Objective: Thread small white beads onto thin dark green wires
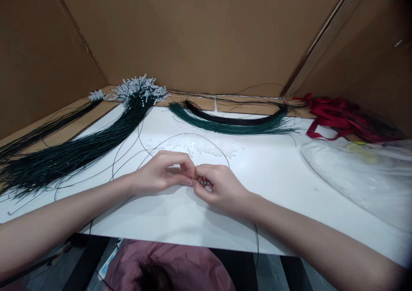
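My left hand point(162, 173) and my right hand point(223, 186) meet over the middle of the white table, fingertips touching. Small pale beads point(205, 183), lined up in a short row, show between the curled fingers of my right hand, which is closed on them. Thumb and forefinger of my left hand pinch at the end of this row; what exactly lies between these tips is too small to make out. A thin dark wire point(189, 133) arcs behind both hands. Just beyond them, loose white beads point(206, 145) are scattered on the tabletop.
A thick bundle of dark green wires point(96, 149) with white beaded tips point(138, 89) lies at left. Bare green and black wires point(231, 125) lie at the back. Red ribbon point(337, 115) and a clear plastic bag point(360, 175) are at right. Cardboard walls point(206, 33) enclose the table point(273, 166).
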The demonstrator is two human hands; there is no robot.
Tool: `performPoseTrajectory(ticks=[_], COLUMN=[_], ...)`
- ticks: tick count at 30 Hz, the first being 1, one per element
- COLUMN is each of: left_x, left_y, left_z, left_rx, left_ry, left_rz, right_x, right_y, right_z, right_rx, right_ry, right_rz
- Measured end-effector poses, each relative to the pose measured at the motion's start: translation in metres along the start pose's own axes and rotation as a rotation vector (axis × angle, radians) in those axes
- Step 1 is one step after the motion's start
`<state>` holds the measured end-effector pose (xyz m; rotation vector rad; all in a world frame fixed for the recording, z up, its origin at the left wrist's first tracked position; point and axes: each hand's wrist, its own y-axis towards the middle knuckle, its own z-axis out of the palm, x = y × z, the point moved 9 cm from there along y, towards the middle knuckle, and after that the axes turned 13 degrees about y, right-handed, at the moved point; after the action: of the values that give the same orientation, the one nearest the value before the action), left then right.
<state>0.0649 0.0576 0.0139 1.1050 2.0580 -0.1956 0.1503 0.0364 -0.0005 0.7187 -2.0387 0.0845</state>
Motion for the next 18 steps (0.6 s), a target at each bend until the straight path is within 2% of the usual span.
performPoseTrajectory(ticks=[18], left_x=[0.0017], left_y=[-0.0002], left_z=[0.0011], left_rx=[0.021], left_ry=[0.001], left_rz=[-0.009], right_x=[0.0003], right_y=[-0.0005], right_z=[0.0], right_rx=[0.004], right_ry=[-0.001], right_rz=[0.005])
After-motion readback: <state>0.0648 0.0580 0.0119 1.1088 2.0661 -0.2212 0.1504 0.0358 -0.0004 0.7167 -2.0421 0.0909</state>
